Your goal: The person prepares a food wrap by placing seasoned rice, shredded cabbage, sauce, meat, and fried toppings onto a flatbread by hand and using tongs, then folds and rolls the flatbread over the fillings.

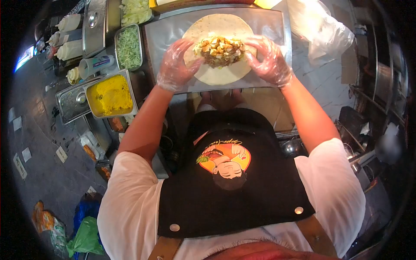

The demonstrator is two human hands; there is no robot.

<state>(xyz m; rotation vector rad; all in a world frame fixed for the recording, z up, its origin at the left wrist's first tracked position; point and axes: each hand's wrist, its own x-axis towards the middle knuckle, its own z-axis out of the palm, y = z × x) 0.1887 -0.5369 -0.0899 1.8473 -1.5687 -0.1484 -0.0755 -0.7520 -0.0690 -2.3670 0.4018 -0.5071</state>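
A round flatbread [214, 27] lies on the metal work surface [162, 32], with a heap of filling [221, 51] in its middle, brown shreds below and pale golden chunks on top. My left hand [178, 63], in a clear plastic glove, is at the left side of the heap, thumb and fingers apart. Opposite it, my right hand [268, 61], gloved the same way, curves in from the right with its fingers spread. The fingertips of both hands reach the ends of the filling; whether they press on it I cannot tell.
At left stand a pan of yellow rice-like food [113, 93], a tray of chopped pale-green vegetable [129, 45], shredded leaves [135, 11], a lidded metal container [93, 21] and squeeze bottles [69, 50]. A white plastic bag [325, 32] lies at the upper right.
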